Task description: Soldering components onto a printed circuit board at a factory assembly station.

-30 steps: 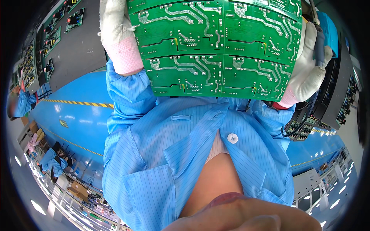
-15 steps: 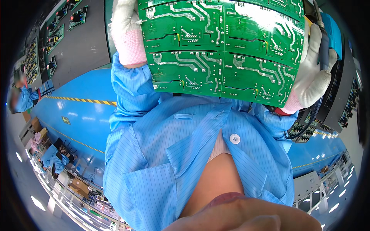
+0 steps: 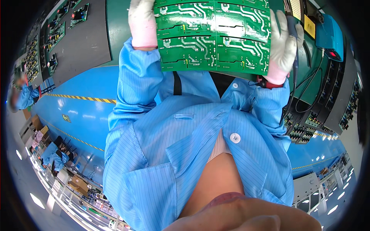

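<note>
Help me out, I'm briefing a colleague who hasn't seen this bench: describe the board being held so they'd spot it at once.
Start from the blue smock sleeves; the white-gloved left hand and right hand grip the side edges of the green circuit panel. It is one wide sheet of several joined boards with pale traces, seen from its solder side. Unlike the small boards on the dark trays, it is held up, much larger.
</note>
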A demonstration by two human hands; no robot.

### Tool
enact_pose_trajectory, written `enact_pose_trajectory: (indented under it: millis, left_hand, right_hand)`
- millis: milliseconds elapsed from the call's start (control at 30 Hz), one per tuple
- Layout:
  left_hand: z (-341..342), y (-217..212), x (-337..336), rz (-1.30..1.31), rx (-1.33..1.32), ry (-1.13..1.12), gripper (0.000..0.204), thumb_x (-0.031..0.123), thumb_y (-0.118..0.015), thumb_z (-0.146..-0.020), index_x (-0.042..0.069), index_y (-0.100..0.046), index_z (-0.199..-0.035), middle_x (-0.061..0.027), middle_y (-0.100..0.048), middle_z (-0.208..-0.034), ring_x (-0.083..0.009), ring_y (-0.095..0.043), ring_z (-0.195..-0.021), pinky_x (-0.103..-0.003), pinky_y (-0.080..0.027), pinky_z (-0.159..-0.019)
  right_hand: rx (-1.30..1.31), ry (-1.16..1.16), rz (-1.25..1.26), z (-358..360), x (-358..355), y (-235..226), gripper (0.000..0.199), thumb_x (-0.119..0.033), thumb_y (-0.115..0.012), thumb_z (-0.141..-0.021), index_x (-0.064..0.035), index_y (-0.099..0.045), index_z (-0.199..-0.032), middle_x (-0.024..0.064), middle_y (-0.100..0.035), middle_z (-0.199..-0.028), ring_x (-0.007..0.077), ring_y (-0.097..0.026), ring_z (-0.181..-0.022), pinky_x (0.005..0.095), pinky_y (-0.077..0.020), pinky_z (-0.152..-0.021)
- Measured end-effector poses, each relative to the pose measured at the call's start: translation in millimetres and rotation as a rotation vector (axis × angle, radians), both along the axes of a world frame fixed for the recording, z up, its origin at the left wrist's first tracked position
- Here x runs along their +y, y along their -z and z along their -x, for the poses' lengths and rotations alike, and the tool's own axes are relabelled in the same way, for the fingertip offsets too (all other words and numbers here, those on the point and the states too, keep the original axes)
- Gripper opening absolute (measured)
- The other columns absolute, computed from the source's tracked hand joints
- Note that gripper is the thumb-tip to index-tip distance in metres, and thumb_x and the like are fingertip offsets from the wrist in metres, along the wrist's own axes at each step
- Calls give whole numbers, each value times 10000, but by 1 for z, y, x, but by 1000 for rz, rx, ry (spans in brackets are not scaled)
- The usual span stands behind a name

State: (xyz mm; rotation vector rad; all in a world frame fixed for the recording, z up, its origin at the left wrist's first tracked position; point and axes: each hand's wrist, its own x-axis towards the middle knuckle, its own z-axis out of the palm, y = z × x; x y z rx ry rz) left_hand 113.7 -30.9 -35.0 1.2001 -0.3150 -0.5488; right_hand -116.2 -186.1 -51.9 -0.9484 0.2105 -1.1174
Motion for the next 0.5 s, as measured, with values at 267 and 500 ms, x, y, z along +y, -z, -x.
enact_pose_trajectory:
  millis: [267,500]
  left_hand:
    - [-15,-6,16,-262,-179,97,156,110,-609,-878,15,-595,-1001,-39,-618,-928,-108,-556,-882,-240,-442,-811]
    - [27,-44,48,-501,-1261,316,137,17,-695,-719,41,-680,-853,-77,-652,-957,-214,-611,-892,-310,-483,-747]
  right_hand:
    - [171,39,179,13,-6,-4,441,-269,-531,-950,-118,-363,-1330,312,-406,-1342,462,-408,-1252,577,-370,-1021]
    - [445,46,303,43,52,-42,378,-273,-597,-897,-68,-415,-1158,208,-650,-860,224,-628,-728,319,-484,-623]
